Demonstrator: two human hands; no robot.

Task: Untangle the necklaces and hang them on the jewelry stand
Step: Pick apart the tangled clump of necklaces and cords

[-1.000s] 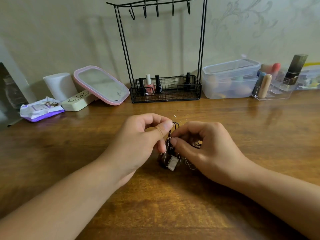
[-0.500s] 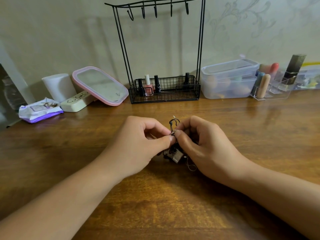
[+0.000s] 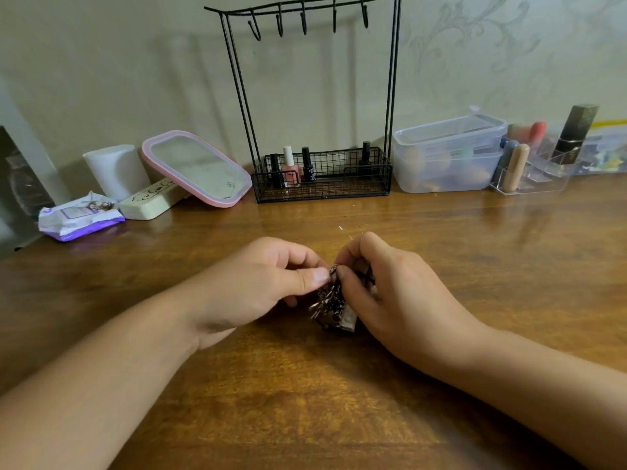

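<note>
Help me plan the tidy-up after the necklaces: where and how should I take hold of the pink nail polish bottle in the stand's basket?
Pinch the pink nail polish bottle by its pale upright cap, coming straight down from above. The jewelry stand basket's wire wall screens its body, and black bottles stand close on either side.

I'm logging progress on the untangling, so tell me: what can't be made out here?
Head view only:
- Tangled metal necklaces: too small and bunched to count chains; left hand and right hand hide parts.
- Black wire jewelry stand: top cut off by the frame edge.
- Clear lidded plastic box: contents blurred.
</note>
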